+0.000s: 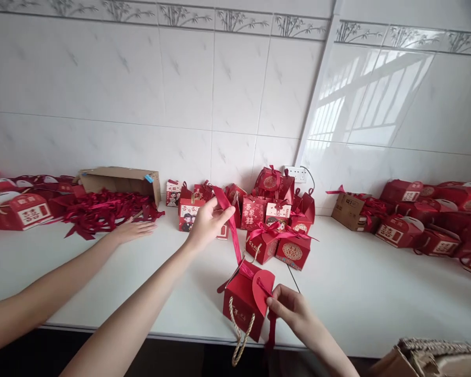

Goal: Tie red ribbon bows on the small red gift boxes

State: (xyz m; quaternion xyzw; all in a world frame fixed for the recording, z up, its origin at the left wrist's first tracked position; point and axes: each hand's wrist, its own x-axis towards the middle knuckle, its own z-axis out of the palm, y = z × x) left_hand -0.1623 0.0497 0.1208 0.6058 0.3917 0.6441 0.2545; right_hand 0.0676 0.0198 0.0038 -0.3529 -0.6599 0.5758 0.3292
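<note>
A small red gift box [243, 303] with a rope handle stands at the counter's front edge. A dark red ribbon [232, 225] runs from it up and to the left. My left hand [208, 222] pinches the ribbon's upper end, raised above the counter. Pinching the lower end beside the box's rounded flap is my right hand [292, 309]. The ribbon is stretched taut between the two hands.
Another person's open hand [131, 230] reaches from the left to a heap of red ribbons [102, 209] before a cardboard box [121, 180]. Several finished red boxes [277, 230] cluster in the corner, more along both walls. A woven basket [435, 356] sits bottom right.
</note>
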